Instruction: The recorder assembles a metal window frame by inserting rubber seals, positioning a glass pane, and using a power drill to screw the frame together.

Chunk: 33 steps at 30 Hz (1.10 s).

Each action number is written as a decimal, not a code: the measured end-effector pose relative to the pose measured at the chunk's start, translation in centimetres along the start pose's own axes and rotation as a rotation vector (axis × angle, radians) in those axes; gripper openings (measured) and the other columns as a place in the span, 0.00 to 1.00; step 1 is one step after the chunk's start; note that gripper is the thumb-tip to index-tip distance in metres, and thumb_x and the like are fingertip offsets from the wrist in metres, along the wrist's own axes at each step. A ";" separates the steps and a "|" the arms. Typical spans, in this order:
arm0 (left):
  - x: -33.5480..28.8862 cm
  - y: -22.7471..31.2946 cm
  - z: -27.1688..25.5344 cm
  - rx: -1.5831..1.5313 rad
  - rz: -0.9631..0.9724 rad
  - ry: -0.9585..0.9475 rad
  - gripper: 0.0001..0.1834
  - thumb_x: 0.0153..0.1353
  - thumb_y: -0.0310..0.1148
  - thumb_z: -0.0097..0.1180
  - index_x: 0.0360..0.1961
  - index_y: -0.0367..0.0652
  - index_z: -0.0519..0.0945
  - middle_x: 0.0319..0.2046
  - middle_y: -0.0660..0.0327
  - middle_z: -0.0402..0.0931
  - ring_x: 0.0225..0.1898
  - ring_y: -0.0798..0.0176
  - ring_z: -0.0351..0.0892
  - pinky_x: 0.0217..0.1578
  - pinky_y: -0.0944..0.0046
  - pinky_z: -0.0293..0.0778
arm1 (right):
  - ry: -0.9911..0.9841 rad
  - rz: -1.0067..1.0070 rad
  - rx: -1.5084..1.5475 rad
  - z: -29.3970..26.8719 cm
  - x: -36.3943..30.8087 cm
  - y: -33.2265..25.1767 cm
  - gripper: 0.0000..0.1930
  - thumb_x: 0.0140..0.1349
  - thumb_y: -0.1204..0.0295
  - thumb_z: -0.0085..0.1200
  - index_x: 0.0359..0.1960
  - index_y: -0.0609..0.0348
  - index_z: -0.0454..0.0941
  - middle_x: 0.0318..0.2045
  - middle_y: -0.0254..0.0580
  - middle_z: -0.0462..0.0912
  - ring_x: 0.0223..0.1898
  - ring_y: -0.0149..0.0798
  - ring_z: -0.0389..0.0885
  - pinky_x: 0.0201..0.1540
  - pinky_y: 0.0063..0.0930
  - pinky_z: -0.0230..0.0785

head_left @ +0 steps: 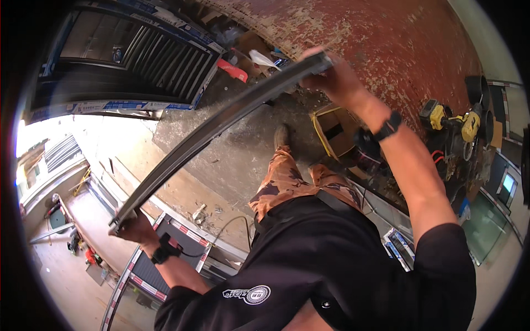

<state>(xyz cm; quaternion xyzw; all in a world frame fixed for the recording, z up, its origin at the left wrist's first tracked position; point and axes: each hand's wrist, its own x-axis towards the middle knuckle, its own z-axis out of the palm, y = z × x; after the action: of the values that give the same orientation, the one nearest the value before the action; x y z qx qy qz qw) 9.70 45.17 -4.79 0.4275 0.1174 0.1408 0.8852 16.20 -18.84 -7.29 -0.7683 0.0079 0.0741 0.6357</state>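
A long dark metal frame profile [212,128] stretches across the view, bent by the lens, from lower left to upper right. Its lower left end sits in my left hand [135,227], whose fingers wrap round it from below. At the upper right end my right hand [331,77] grips the profile near its pale end piece. The profile is held up in the air in front of me, above the floor. Part of my left fingers lies in shadow behind the bar.
Upper left stands a dark louvred frame [165,60] with blue-taped edges. An open cardboard box [334,129] is on the floor near my feet. Yellow-and-black power drills [469,126] lie at right. A glass pane [488,226] leans at far right; a taped panel [160,259] is at lower left.
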 end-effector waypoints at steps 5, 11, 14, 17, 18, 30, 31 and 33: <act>-6.6 0.3 -5.9 0.055 -0.021 0.019 0.33 0.63 0.62 0.51 0.43 0.40 0.85 0.43 0.57 0.85 0.51 0.52 0.80 0.62 0.44 0.63 | -0.188 0.025 0.030 3.1 7.3 1.7 0.18 0.55 0.72 0.69 0.43 0.54 0.73 0.37 0.33 0.82 0.42 0.31 0.80 0.48 0.32 0.71; -11.5 -0.9 -7.9 0.076 0.022 0.087 0.38 0.59 0.66 0.54 0.46 0.37 0.84 0.44 0.54 0.84 0.50 0.53 0.80 0.62 0.52 0.63 | -0.309 -0.074 0.101 4.9 10.4 1.1 0.18 0.53 0.67 0.71 0.40 0.54 0.73 0.31 0.30 0.78 0.37 0.29 0.74 0.46 0.30 0.68; -12.8 -3.0 -3.8 0.083 0.019 0.002 0.45 0.56 0.69 0.55 0.55 0.34 0.79 0.48 0.52 0.82 0.54 0.53 0.77 0.64 0.53 0.62 | -0.184 -0.114 -0.044 2.3 9.9 2.0 0.18 0.53 0.67 0.69 0.43 0.56 0.76 0.38 0.40 0.84 0.43 0.40 0.82 0.48 0.35 0.73; -15.8 -2.6 -1.1 0.165 0.014 -0.050 0.51 0.55 0.69 0.56 0.64 0.33 0.68 0.55 0.51 0.77 0.58 0.53 0.73 0.66 0.52 0.59 | 0.127 -0.207 -0.229 5.4 6.2 -0.3 0.28 0.49 0.64 0.71 0.50 0.61 0.73 0.49 0.53 0.82 0.53 0.50 0.80 0.55 0.42 0.71; -16.8 -2.4 -0.8 0.291 0.042 -0.109 0.48 0.58 0.67 0.55 0.64 0.32 0.68 0.55 0.51 0.77 0.59 0.53 0.73 0.67 0.52 0.58 | 0.169 -0.194 -0.284 5.9 4.2 -0.4 0.32 0.51 0.64 0.68 0.55 0.64 0.70 0.54 0.58 0.78 0.58 0.53 0.76 0.56 0.43 0.70; -27.7 -2.6 -2.7 1.546 -0.179 -0.045 0.24 0.72 0.34 0.48 0.63 0.27 0.67 0.59 0.50 0.70 0.59 0.55 0.68 0.62 0.55 0.63 | 1.051 -0.153 -0.104 -11.3 -24.2 2.9 0.09 0.64 0.70 0.56 0.41 0.60 0.82 0.29 0.42 0.86 0.32 0.34 0.86 0.36 0.30 0.77; -29.7 -3.4 -0.5 1.491 -0.217 -0.145 0.24 0.72 0.33 0.49 0.63 0.27 0.67 0.59 0.49 0.70 0.59 0.56 0.68 0.62 0.55 0.63 | 1.199 -0.154 -0.171 -15.0 -26.0 6.2 0.08 0.65 0.71 0.56 0.42 0.59 0.81 0.31 0.42 0.86 0.35 0.36 0.86 0.39 0.31 0.77; -30.6 -4.2 -0.1 1.418 -0.199 -0.354 0.30 0.65 0.25 0.56 0.66 0.29 0.63 0.61 0.48 0.69 0.61 0.52 0.67 0.64 0.54 0.62 | 1.416 -0.138 -0.330 -20.5 -30.4 9.8 0.08 0.64 0.76 0.54 0.43 0.61 0.80 0.38 0.46 0.86 0.40 0.41 0.86 0.45 0.32 0.76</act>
<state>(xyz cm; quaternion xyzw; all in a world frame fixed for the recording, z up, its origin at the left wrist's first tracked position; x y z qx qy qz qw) -18.25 32.01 -5.49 0.9008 0.0736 -0.1209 0.4105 -12.76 -43.31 -9.41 -0.7166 0.3573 -0.4805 0.3576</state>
